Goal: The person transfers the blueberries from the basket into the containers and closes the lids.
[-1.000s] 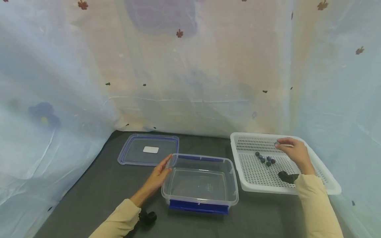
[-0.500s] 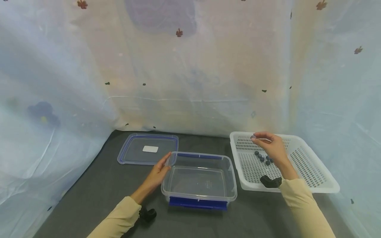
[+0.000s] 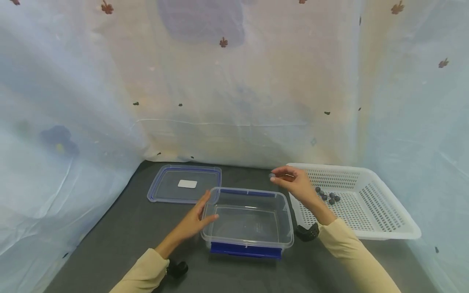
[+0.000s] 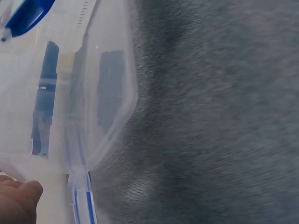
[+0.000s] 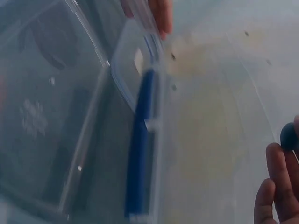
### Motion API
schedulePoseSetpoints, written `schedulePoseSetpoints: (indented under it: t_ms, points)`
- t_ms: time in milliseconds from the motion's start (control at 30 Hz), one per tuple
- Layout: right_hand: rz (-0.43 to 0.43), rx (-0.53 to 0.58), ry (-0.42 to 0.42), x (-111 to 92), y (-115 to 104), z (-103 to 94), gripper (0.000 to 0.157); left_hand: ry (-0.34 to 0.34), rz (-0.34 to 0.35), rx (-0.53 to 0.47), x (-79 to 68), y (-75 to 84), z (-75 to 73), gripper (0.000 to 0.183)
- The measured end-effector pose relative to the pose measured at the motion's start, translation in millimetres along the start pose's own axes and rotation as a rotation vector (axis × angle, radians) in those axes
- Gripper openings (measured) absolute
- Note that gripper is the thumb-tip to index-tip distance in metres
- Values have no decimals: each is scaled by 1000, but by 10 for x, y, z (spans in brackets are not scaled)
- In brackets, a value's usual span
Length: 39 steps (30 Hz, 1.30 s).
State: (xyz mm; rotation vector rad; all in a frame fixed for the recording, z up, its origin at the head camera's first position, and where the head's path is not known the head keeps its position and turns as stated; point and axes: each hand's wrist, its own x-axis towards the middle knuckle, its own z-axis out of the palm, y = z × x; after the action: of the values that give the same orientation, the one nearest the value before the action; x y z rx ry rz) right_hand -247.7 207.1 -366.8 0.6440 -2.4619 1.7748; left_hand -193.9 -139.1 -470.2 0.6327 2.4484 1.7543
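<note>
My right hand (image 3: 301, 188) pinches a blueberry (image 3: 272, 175) between thumb and fingertips, above the back right corner of a clear plastic food container (image 3: 246, 246) with blue clips. The right wrist view also catches this blueberry (image 5: 288, 136) at its right edge. At the container's left side my left hand (image 3: 193, 221) has its fingers extended along the outside of the rim, while the thumb points over the opening. Whether it touches the wall I cannot tell. Several blueberries (image 3: 331, 201) lie in a white perforated basket (image 3: 388, 235) to the right, partly behind my right forearm.
Behind the container, to the left, a clear lid (image 3: 168, 190) with a blue seal and a white label lies flat on the dark cloth (image 3: 121, 228). A patterned curtain (image 3: 238, 101) encloses the back and sides. Black wrist cameras (image 3: 307, 232) hang under both sleeves.
My right hand has carried the pinched blueberry leftward, out of the basket's area to the container's back right corner. My left thumb has spread away from the container's rim.
</note>
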Motion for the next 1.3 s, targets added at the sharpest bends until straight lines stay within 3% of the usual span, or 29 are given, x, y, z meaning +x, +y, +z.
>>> schedulePoseSetpoints:
  t_ms: [167,333,433,733,900,1000,1133,1300]
  points:
    - [-17,-10,-142,153,-27,320,32,-14,-5,33,-116,11,17,95]
    - [-65,-14,-264,318,83,604,30,-27,-6,47,-175,-29,65,105]
    - [-114,-22,-319,401,165,763,27,-30,9,52,-192,-66,92,108]
    - [-139,-103,-452,509,372,1198,29,-38,-4,9,-226,-76,138,109]
    - [-135,-173,-497,527,434,1364,24,-33,50,23,-236,-95,136,106]
    - [-200,-277,-522,550,446,1443,19,-29,77,58,-249,-96,120,107]
    - [-266,-406,-572,566,460,1514,18,-20,68,81,-259,-71,102,112]
    - [-234,-432,-587,556,561,1575,20,-12,57,93,-265,-52,97,114]
